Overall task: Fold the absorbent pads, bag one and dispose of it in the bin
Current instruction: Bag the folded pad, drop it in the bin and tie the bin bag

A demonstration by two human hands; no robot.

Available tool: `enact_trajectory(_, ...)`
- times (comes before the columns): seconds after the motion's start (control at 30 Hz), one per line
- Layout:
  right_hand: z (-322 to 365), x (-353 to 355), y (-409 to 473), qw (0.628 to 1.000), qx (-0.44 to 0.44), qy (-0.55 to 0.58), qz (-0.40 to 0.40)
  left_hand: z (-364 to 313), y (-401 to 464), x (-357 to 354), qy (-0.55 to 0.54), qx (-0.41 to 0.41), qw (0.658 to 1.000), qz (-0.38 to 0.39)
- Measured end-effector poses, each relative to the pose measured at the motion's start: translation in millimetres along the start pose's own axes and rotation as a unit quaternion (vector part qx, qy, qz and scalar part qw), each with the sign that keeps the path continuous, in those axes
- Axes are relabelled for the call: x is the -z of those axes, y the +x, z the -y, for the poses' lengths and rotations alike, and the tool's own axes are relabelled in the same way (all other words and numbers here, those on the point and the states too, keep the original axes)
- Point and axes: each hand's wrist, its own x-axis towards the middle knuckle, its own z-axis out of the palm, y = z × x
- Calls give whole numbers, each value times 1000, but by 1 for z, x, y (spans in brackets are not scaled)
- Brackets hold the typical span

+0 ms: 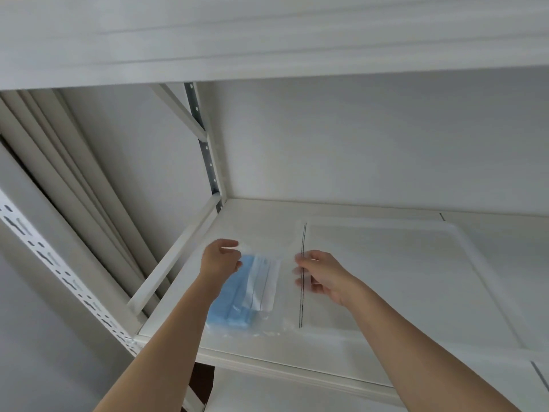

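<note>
A folded blue and white absorbent pad sits inside a clear plastic zip bag held over the white shelf. My left hand pinches the bag's far left corner above the pad. My right hand grips the bag's mouth at its dark zip line, fingers curled around the edge. The bag hangs between both hands, just above the shelf surface.
A shallow white tray lies on the shelf to the right, under the bag's mouth end. An upper shelf overhangs close above. A perforated metal upright stands at the left front, with the white wall behind.
</note>
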Motion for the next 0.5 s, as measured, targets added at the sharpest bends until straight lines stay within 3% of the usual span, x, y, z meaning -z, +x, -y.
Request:
enact_trajectory(0.1, 5, 0, -1, 1000, 18, 0, -6, -15, -15, -21, -8, 1, 993, 121)
enact_trajectory(0.17, 7, 2, -4, 999, 34, -16, -8, -22, -20, -37, -6, -9, 988, 153)
enact_trajectory(0.5, 3, 19, -9, 991, 59, -102, 63, -25, -21, -93, 99, -59, 989, 88)
